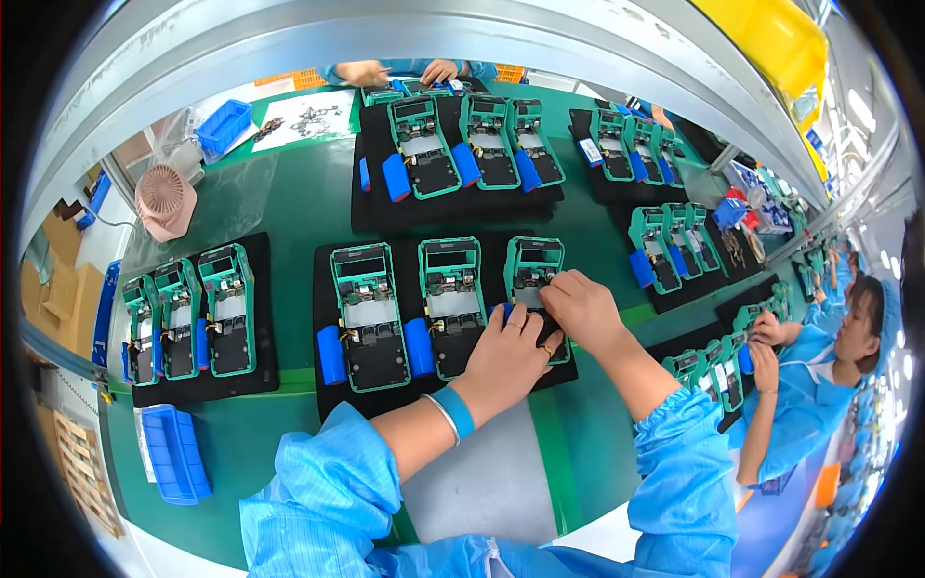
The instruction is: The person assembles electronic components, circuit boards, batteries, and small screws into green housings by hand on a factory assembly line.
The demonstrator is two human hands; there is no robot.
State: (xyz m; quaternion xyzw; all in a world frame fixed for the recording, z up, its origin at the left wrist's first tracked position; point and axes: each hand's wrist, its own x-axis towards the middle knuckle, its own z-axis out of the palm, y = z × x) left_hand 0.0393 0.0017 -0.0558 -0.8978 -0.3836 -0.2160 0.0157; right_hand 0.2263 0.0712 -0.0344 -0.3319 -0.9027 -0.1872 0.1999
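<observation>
A row of green-framed device housings [366, 313] with black and grey insides lies on a black mat before me. Blue-wrapped battery packs [419, 347] sit beside the left and middle housings, joined by thin wires. Both my hands are over the rightmost housing [536, 252]. My left hand [511, 352], with rings and a blue band at the wrist, bends its fingers over the housing's lower left, where a bit of blue shows at the fingertips. My right hand [583, 310] pinches inside the housing's upper part. What either hand grips is hidden by the fingers.
More housings lie on black mats at left [265, 371], ahead and right. A pink fan [165, 200] and blue bins [175, 453] stand at left. Co-workers' hands [438, 70] work across the table; another person [819, 385] works at right. A metal beam [385, 43] spans the top.
</observation>
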